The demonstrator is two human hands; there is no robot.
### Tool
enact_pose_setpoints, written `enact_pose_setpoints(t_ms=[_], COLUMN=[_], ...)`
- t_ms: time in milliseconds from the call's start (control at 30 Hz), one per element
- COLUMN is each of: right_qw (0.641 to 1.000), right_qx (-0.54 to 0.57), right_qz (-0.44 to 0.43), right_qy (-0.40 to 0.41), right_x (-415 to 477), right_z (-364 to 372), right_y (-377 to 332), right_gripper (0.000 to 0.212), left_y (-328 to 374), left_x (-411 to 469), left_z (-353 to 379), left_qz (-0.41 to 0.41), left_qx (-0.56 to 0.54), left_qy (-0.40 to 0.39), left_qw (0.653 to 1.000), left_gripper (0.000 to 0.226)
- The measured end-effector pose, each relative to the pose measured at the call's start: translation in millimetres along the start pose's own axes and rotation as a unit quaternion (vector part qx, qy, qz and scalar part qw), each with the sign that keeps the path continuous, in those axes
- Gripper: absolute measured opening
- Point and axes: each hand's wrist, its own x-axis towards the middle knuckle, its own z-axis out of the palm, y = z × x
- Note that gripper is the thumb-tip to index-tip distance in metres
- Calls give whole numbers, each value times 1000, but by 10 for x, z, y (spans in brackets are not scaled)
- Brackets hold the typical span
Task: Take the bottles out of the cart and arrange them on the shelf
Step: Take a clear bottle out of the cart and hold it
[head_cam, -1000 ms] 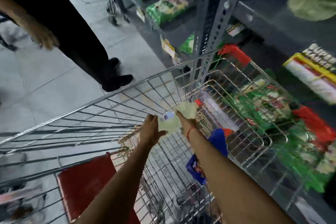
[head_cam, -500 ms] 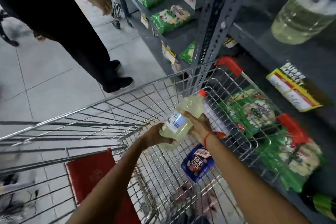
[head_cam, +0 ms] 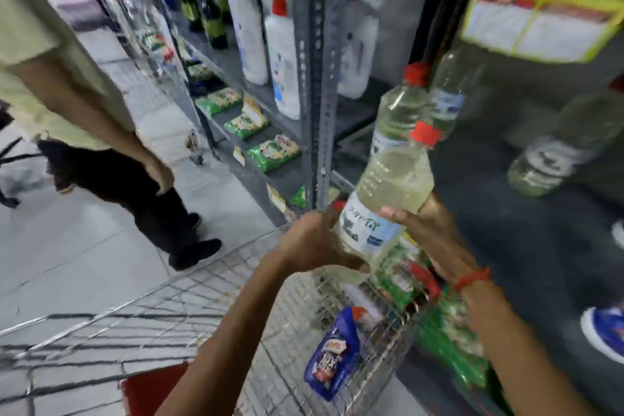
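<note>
A clear bottle (head_cam: 388,189) of pale yellow liquid with a red cap and a white-and-blue label is tilted toward the shelf, above the wire cart (head_cam: 236,284). My left hand (head_cam: 314,240) grips its base from the left. My right hand (head_cam: 425,223), with a red cord at the wrist, holds its body from the right. On the grey metal shelf (head_cam: 472,179) behind it stand similar bottles: one with a red cap (head_cam: 401,111), a second just behind that one (head_cam: 452,94), and another at the right (head_cam: 553,149).
A grey perforated shelf post (head_cam: 314,78) rises just left of the bottle. White bottles (head_cam: 283,57) and green packets (head_cam: 273,152) fill the shelves to its left. A blue packet (head_cam: 334,351) lies in the cart. A person (head_cam: 101,118) stands in the aisle at left.
Both hands have lifted the bottle up out of the cart and toward the shelf. The view has swung upward onto the shelves. The person at left has stepped closer.
</note>
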Motion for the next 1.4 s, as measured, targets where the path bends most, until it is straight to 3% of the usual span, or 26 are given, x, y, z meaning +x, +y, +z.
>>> enact_pose_setpoints(t_ms=[100, 200, 467, 600, 733, 1067, 1200, 1267, 1300, 1367, 1400], right_qw=[1000, 996, 990, 988, 988, 989, 991, 970, 944, 877, 855], right_qx=[-13, -73, -120, -107, -100, -68, -50, -52, -79, -156, -186], right_qz=[-24, -42, -14, -17, -12, -9, -30, -86, -125, -202, -237], right_qy=[2, 16, 72, 112, 118, 128, 124, 220, 296, 406, 423], right_x=[-86, -112, -31, 1, 15, -69, -146, -253, -318, -457, -511], right_z=[-456, -819, -1434, -1537, -1572, -1589, -1500, -1319, -1199, -934, -803], right_y=[-296, -480, -376, -283, -277, -145, -118, -47, 13, 182, 268], right_gripper=[72, 85, 68, 69, 70, 77, 82, 82, 80, 70, 63], left_y=[448, 744, 1157, 1183, 1217, 1124, 1111, 1097, 1059, 894, 767], left_x=[186, 422, 980, 1104, 1175, 1161, 1099, 1002, 928, 701, 579], left_z=[204, 494, 1170, 1345, 1448, 1580, 1610, 1569, 1543, 1487, 1457], left_qz=[32, 67, -5, -27, -31, -3, 37, 63, 71, 75, 72], left_qx=[-63, -114, -151, -162, -165, -188, -176, -153, -138, -131, -140], left_qy=[52, 77, 88, 101, 100, 91, 93, 77, 74, 121, 162], left_qw=[996, 988, 985, 981, 981, 978, 979, 983, 985, 981, 974], left_gripper=[59, 61, 63, 61, 76, 77, 91, 102, 104, 91, 80])
